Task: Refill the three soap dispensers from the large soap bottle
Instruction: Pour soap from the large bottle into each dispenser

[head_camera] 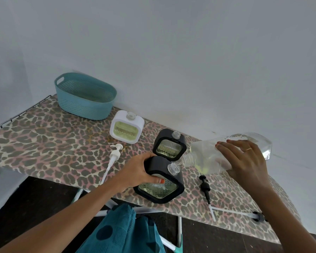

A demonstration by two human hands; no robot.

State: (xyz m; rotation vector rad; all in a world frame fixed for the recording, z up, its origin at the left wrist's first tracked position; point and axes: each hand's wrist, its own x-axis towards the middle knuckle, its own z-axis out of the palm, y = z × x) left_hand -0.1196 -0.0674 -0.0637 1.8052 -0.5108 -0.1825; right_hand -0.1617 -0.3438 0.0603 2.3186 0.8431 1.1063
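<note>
The left hand (144,170) curls around the near black dispenser (161,181), holding it tilted on the ironing board (44,139). The right hand (244,159) clasps the large clear soap bottle (204,152), tipped so that its mouth sits just beside that dispenser's open neck. Whether soap is running is hard to tell.

There are three dispensers, all uncapped. A second black dispenser (170,145) stands just behind, and a white dispenser (127,128) is farther back. Two pumps lie loose on the board: a white pump (115,154) and a black pump (204,187). One teal basket (84,95) stands at the far end. The board's cover is leopard-print, with a pale grey wall (171,52) behind it.
</note>
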